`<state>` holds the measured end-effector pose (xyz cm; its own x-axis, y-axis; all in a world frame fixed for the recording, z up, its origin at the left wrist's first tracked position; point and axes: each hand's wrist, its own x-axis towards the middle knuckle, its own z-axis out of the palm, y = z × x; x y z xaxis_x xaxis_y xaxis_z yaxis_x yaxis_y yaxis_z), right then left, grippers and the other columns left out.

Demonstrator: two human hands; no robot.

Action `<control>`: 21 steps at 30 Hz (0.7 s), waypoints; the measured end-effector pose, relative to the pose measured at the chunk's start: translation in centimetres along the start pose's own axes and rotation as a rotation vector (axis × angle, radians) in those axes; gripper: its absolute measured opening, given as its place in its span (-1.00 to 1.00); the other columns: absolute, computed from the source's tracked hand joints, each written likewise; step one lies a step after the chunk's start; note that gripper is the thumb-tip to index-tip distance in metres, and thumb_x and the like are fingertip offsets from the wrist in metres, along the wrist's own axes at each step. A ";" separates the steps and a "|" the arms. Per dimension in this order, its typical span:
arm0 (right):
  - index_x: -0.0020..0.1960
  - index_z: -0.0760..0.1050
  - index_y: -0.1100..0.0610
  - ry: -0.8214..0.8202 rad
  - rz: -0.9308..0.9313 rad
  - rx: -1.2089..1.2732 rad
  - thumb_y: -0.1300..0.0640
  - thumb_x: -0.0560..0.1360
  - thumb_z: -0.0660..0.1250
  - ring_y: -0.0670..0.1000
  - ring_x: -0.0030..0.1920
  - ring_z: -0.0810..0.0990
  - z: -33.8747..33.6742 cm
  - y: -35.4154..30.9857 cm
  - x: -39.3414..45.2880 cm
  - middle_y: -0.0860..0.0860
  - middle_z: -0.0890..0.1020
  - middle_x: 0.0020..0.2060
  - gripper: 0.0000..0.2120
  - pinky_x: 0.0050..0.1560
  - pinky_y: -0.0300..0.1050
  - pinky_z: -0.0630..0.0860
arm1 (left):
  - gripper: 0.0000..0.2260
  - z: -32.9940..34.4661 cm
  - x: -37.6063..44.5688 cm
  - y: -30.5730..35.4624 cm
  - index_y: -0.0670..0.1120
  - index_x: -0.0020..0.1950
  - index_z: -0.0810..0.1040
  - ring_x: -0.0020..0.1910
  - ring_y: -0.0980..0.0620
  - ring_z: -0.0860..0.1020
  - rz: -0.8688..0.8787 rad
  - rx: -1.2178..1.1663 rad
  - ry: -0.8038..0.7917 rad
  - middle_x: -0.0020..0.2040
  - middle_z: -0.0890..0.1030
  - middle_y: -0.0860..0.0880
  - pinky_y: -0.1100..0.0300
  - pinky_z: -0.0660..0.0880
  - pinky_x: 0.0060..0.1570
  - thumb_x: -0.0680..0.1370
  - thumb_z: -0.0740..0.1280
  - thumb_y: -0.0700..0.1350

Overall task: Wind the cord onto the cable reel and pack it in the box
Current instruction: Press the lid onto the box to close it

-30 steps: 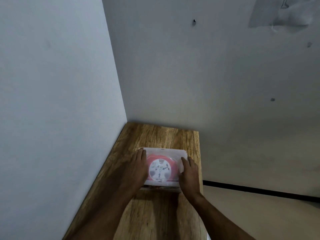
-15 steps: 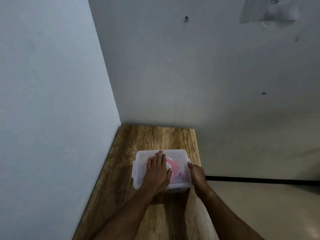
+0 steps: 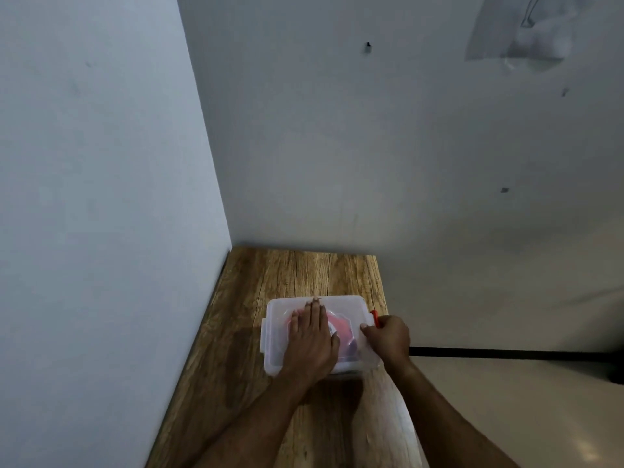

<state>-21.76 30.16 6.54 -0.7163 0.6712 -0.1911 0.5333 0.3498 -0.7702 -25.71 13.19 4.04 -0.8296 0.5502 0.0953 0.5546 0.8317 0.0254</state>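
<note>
On the left stands a pale wall, and the wooden table is pushed into the corner against it. On the table, near its right edge, sits the clear plastic box with its lid on. My left hand lies flat on top of the lid, fingers straight and together, pointing away from me, holding nothing. Under the lid, just to the right of this hand, I can see the red cable reel inside the box; the cord itself I cannot make out. At the right side of the box is a red latch. My right hand has curled fingers around this latch, with the thumb touching the edge of the lid. Further right, below the table, is the light floor with a dark strip along the back wall.
</note>
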 end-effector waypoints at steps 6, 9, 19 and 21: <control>-0.33 0.57 0.19 0.161 -0.113 -0.126 0.28 0.45 0.43 -0.14 -0.50 0.52 1.1 -0.5 -1.3 -0.02 0.54 -0.49 -0.81 -0.58 -0.43 0.28 | -0.39 0.0 0.0 0.1 -0.25 0.49 0.31 0.44 -0.26 0.37 -0.004 -0.012 0.024 0.48 0.34 -0.27 -0.21 0.33 0.39 0.58 0.14 0.14; -0.03 0.62 0.24 0.163 -0.218 -0.260 0.22 0.52 0.38 -0.04 -0.22 0.64 1.4 -0.8 -2.2 0.07 0.65 -0.21 -0.91 -0.30 -0.38 0.46 | -0.38 0.4 0.2 -0.1 -0.25 0.50 0.30 0.44 -0.26 0.37 -0.018 -0.027 0.016 0.48 0.34 -0.27 -0.20 0.29 0.41 0.59 0.01 0.14; 0.59 -0.01 0.29 -0.190 -0.818 -0.696 -0.34 0.56 -0.47 0.27 0.56 -0.20 6.3 -2.9 -3.0 0.26 -0.12 0.56 -0.10 0.56 0.25 -0.08 | -0.42 -0.4 -1.3 -5.0 -0.22 0.41 0.40 0.37 -0.22 0.44 -0.155 -0.039 0.087 0.41 0.42 -0.25 -0.11 0.38 0.37 0.55 0.18 0.17; 0.59 0.03 0.29 -0.178 -0.836 -0.723 -0.31 0.55 -0.48 0.26 0.58 -0.12 6.9 -3.2 -3.3 0.26 -0.02 0.57 -0.10 0.54 0.27 -0.07 | -0.38 -0.2 -2.5 -7.8 -0.17 0.38 0.42 0.24 -0.17 0.53 -0.232 -0.076 0.084 0.30 0.52 -0.20 -0.05 0.45 0.26 0.48 0.37 0.20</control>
<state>-24.21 22.32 5.42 -0.9951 -0.0354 0.0922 -0.0510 0.9836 -0.1729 -27.88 5.32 3.82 -0.9286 0.3347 0.1601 0.3560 0.9254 0.1302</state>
